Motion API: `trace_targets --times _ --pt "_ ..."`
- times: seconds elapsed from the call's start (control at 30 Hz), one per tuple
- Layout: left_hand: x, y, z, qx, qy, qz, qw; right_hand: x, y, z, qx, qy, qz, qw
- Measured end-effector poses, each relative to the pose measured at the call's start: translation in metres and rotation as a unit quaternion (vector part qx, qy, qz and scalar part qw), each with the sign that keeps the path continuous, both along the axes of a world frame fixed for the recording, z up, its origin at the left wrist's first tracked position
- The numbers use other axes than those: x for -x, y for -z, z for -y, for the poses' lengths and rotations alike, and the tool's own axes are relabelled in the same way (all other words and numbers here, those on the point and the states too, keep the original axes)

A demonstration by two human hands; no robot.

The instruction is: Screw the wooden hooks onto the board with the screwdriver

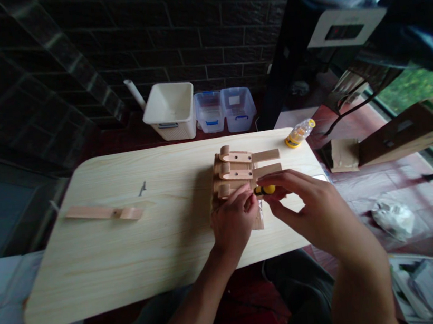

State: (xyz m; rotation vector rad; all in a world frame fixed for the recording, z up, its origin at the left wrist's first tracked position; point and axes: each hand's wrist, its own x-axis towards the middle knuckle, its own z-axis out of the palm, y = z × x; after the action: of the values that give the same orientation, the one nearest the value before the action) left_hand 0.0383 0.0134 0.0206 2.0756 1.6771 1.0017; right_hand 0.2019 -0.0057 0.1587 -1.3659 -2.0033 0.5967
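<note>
A wooden assembly [237, 172] stands on the right half of the table, with curved wooden pieces along its left side and flat strips sticking out to the right. Dark screw heads show in its two upper pieces. My right hand [296, 191] grips a yellow and black screwdriver [265, 190] by its handle, the tip pointing left. At that tip, my left hand [235, 215] is closed against the lower part of the assembly. Whatever its fingertips pinch is too small to name.
On the pale table [113, 260] lie a loose wooden strip [91, 212] and some screws [142, 188]. A clear bottle with yellow ends [299, 133] stands at the back right corner. Beyond the back edge are a white bin [171, 104] and two clear boxes [238, 108].
</note>
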Motion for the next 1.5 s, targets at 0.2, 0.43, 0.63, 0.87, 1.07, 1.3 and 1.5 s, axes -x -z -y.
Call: trace_targets --times 0.2,0.43,0.63,0.87,1.07,1.3,1.5 --pt "-0.0001 -0.0006 0.0001 0.003 -0.002 -0.004 1.000 0.0008 -0.0008 -0.0002 -0.001 -0.001 0.001 1.000" --pt "0.0001 0.0002 0.0002 -0.005 -0.003 -0.002 1.000 0.0019 -0.0013 0.0001 0.002 0.009 -0.008 1.000" --pt "0.0002 -0.0005 0.0002 -0.007 -0.001 -0.012 1.000 0.0033 -0.0021 0.0015 0.005 -0.002 -0.004 1.000" --pt "0.0007 -0.0021 0.0004 -0.009 -0.005 -0.014 1.000 0.0033 0.0001 0.0023 -0.007 -0.011 0.006 1.000" --pt "0.0005 -0.0023 0.0000 -0.016 -0.004 -0.018 1.000 0.0044 0.0000 0.0009 -0.009 -0.008 0.020 1.000" --pt "0.0000 -0.0048 0.0001 0.005 0.002 -0.021 1.000 0.0049 0.0009 0.0015 0.002 0.006 0.004 1.000" --pt "-0.0012 -0.0073 0.0003 0.032 -0.012 -0.022 0.999 0.0039 -0.0006 0.0008 0.016 -0.001 -0.012 1.000"
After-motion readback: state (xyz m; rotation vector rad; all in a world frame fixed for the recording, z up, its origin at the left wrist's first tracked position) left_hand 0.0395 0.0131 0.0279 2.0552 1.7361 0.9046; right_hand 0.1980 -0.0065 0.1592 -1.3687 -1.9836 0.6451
